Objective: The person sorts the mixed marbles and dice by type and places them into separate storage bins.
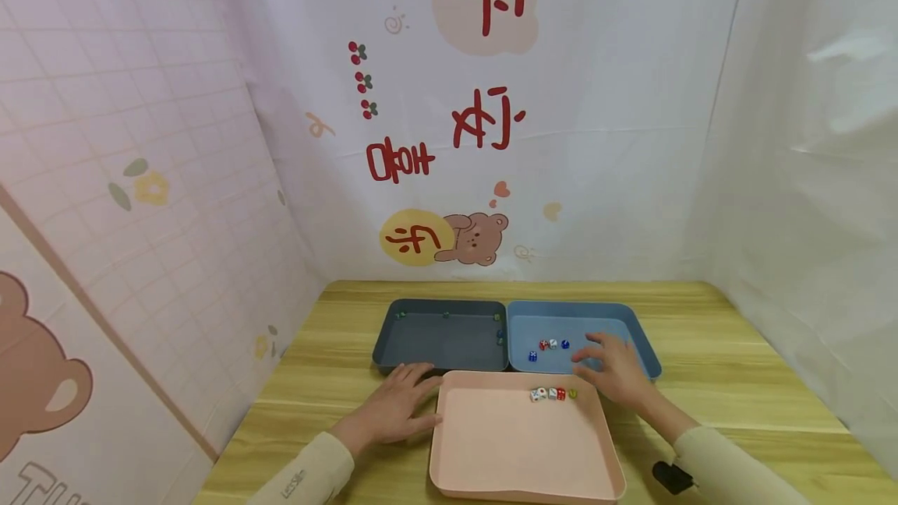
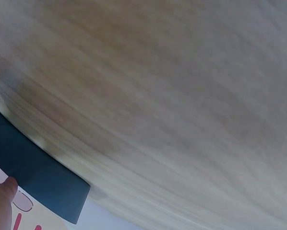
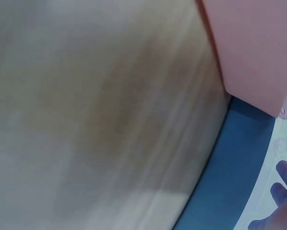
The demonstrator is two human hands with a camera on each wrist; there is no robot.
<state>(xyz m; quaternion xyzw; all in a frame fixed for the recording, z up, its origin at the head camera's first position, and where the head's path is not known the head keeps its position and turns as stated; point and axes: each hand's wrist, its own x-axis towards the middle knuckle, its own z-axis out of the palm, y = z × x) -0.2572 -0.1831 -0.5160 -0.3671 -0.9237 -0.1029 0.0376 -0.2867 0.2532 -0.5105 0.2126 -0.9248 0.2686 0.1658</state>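
My left hand point(image 1: 394, 405) rests by the left rim of the pink tray point(image 1: 519, 450), its fingers loosely spread and holding nothing. Over the near right part of the light blue tray point(image 1: 596, 327) hovers my right hand point(image 1: 614, 370), fingers apart with nothing between them. In that blue tray lie blue dice point(image 1: 533, 356), a red die point(image 1: 543, 345) and a white die point(image 1: 553, 344). A row of white dice point(image 1: 539, 394), a red die point(image 1: 561, 394) and a yellow-green die point(image 1: 573, 393) sits near the pink tray's far edge.
A dark grey-blue tray point(image 1: 438, 341) stands at the back left with several small green dice point(image 1: 496, 317) along its edges. The wooden table point(image 1: 744, 388) holds all three trays, which adjoin each other. A black object point(image 1: 672, 478) lies by the right sleeve.
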